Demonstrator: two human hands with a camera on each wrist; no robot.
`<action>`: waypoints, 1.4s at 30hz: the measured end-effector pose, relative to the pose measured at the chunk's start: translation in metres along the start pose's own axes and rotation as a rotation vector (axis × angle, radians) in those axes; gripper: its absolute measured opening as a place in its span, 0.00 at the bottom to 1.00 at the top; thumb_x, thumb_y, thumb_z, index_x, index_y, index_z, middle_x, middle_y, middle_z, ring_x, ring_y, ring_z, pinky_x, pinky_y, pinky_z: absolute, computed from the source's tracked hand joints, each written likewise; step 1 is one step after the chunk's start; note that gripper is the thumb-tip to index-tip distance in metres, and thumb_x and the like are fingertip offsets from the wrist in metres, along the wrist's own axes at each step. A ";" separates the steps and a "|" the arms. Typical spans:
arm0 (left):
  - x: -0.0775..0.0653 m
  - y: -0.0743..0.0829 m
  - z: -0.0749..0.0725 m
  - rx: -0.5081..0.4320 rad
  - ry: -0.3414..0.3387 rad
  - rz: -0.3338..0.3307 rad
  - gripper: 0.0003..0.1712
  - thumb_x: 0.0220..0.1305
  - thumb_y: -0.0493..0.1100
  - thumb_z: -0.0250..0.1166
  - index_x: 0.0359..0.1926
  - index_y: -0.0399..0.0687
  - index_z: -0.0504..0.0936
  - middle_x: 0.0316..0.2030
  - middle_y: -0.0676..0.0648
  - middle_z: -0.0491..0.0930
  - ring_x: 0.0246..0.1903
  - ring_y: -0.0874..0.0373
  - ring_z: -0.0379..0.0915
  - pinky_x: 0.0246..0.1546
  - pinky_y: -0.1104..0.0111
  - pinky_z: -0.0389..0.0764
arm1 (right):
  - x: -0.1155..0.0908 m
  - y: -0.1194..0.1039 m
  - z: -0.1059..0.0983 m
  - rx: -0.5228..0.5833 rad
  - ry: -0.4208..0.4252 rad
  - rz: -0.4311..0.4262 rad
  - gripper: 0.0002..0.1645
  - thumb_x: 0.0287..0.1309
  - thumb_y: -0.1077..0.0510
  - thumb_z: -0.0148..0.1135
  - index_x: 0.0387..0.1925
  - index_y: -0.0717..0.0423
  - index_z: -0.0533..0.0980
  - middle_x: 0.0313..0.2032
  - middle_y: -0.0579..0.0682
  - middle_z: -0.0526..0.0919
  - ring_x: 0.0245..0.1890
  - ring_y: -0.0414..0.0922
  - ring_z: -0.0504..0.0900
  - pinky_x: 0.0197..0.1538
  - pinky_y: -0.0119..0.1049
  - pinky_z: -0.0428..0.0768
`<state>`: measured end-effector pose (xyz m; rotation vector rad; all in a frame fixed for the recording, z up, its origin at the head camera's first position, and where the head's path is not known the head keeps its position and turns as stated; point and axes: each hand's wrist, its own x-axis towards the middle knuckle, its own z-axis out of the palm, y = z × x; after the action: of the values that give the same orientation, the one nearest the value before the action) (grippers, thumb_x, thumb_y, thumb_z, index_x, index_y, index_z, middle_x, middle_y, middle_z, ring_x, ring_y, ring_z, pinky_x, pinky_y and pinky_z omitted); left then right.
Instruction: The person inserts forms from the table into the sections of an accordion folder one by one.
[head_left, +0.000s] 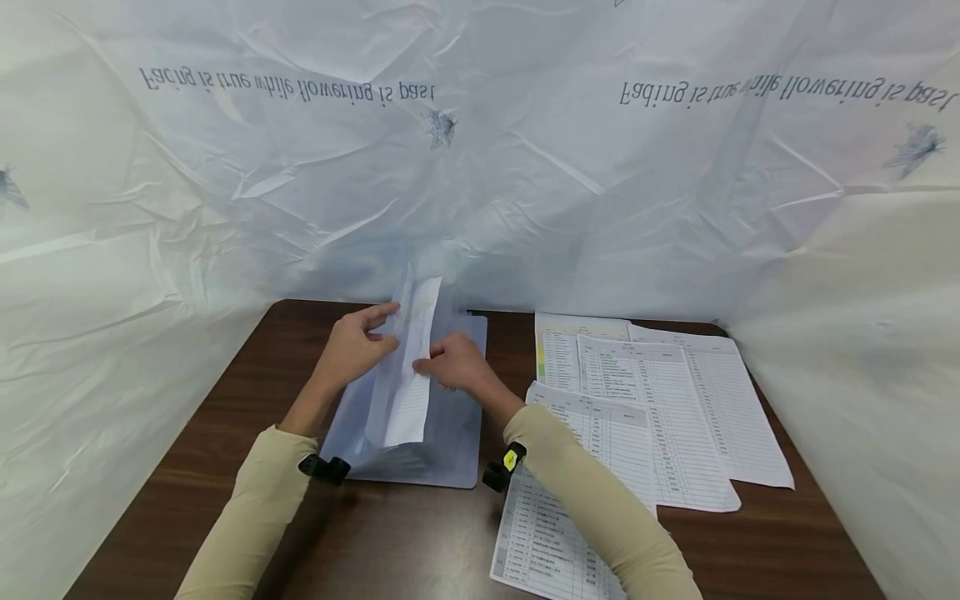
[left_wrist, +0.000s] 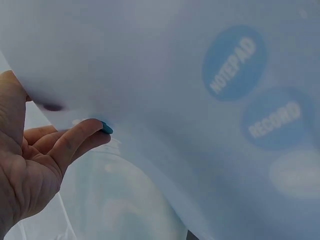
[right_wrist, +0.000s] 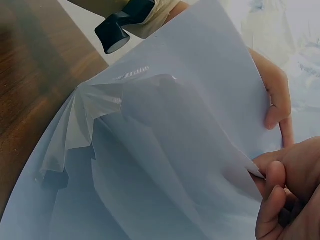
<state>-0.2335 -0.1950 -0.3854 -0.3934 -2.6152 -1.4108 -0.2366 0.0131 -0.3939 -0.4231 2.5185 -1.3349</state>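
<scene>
A translucent plastic file folder (head_left: 459, 446) with pleated side gussets (right_wrist: 75, 132) lies on the table, its front cover (left_wrist: 150, 65) lifted. Round blue labels on the cover (left_wrist: 235, 62) read NOTEPAD and RECORD. My left hand (head_left: 354, 348) holds the raised cover by its edge, thumb and fingers on either side. Between both hands a white printed sheet (head_left: 411, 404) stands tilted up over the folder. My right hand (head_left: 459, 363) pinches the sheet's right edge, as the right wrist view also shows at the fingertips (right_wrist: 272, 175). The sheet's lower part overlaps the folder's opening.
Several printed sheets (head_left: 697, 417) lie overlapping on the right side of the brown table (head_left: 405, 542). One of them (head_left: 555, 533) reaches under the right forearm toward the near edge. White plastic sheeting (head_left: 480, 183) hangs behind and beside the table.
</scene>
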 end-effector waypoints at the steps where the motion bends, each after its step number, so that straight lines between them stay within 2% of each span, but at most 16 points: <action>1: 0.000 0.000 0.000 -0.001 0.001 0.000 0.34 0.62 0.38 0.64 0.71 0.46 0.75 0.68 0.42 0.74 0.57 0.40 0.80 0.49 0.48 0.83 | 0.000 0.000 -0.001 0.005 0.006 0.005 0.22 0.65 0.50 0.67 0.16 0.52 0.81 0.12 0.46 0.77 0.14 0.43 0.75 0.21 0.36 0.70; 6: 0.002 -0.002 0.001 0.001 0.000 -0.009 0.34 0.62 0.39 0.63 0.71 0.46 0.74 0.68 0.42 0.74 0.56 0.40 0.81 0.49 0.47 0.83 | -0.005 -0.001 -0.007 0.039 0.043 0.021 0.17 0.66 0.45 0.66 0.35 0.54 0.89 0.22 0.48 0.85 0.20 0.45 0.81 0.26 0.37 0.77; 11: 0.004 -0.002 0.001 0.003 0.015 -0.014 0.33 0.62 0.39 0.63 0.70 0.46 0.75 0.67 0.40 0.74 0.54 0.40 0.82 0.49 0.48 0.83 | -0.013 -0.002 -0.020 0.107 0.078 0.001 0.19 0.69 0.46 0.64 0.49 0.53 0.87 0.32 0.46 0.89 0.27 0.47 0.85 0.33 0.38 0.81; 15: 0.005 -0.001 -0.001 0.009 0.026 -0.012 0.33 0.62 0.39 0.63 0.70 0.46 0.76 0.67 0.39 0.74 0.55 0.40 0.81 0.49 0.48 0.83 | -0.025 0.002 -0.035 0.160 0.111 -0.074 0.16 0.68 0.47 0.65 0.49 0.52 0.86 0.34 0.47 0.90 0.32 0.56 0.87 0.35 0.42 0.82; 19: 0.005 -0.002 -0.002 0.018 0.022 -0.019 0.33 0.62 0.40 0.63 0.70 0.48 0.75 0.68 0.40 0.74 0.55 0.40 0.81 0.49 0.48 0.83 | -0.036 0.013 -0.048 0.179 0.147 -0.166 0.19 0.67 0.46 0.66 0.52 0.53 0.85 0.36 0.46 0.90 0.34 0.61 0.85 0.37 0.44 0.83; 25: 0.004 -0.005 -0.002 0.011 0.012 -0.021 0.33 0.63 0.39 0.62 0.71 0.48 0.75 0.69 0.40 0.73 0.55 0.39 0.81 0.50 0.47 0.82 | -0.055 0.027 -0.066 0.203 0.203 -0.231 0.18 0.66 0.49 0.68 0.52 0.52 0.85 0.38 0.50 0.89 0.33 0.55 0.85 0.37 0.42 0.84; 33: 0.004 -0.007 0.000 0.006 0.007 -0.012 0.33 0.64 0.40 0.62 0.71 0.47 0.74 0.69 0.41 0.73 0.56 0.39 0.81 0.50 0.47 0.82 | -0.088 0.046 -0.087 0.174 0.284 -0.212 0.19 0.65 0.50 0.69 0.53 0.53 0.84 0.40 0.52 0.88 0.35 0.57 0.85 0.37 0.46 0.85; 38: 0.004 -0.008 -0.001 0.005 0.004 0.000 0.33 0.64 0.39 0.62 0.71 0.46 0.74 0.69 0.39 0.72 0.55 0.38 0.81 0.49 0.47 0.82 | -0.111 0.059 -0.098 0.078 0.363 -0.165 0.21 0.62 0.49 0.71 0.54 0.53 0.84 0.41 0.52 0.88 0.36 0.49 0.85 0.36 0.44 0.85; 42: 0.004 -0.007 -0.002 -0.004 0.003 0.005 0.33 0.63 0.39 0.63 0.71 0.46 0.74 0.69 0.39 0.72 0.56 0.38 0.80 0.50 0.47 0.82 | -0.130 0.073 -0.107 0.015 0.404 -0.122 0.21 0.61 0.50 0.72 0.54 0.54 0.84 0.41 0.52 0.88 0.36 0.45 0.85 0.35 0.40 0.85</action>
<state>-0.2395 -0.1996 -0.3891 -0.3978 -2.6076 -1.4145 -0.1648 0.1810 -0.3846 -0.3348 2.8407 -1.6246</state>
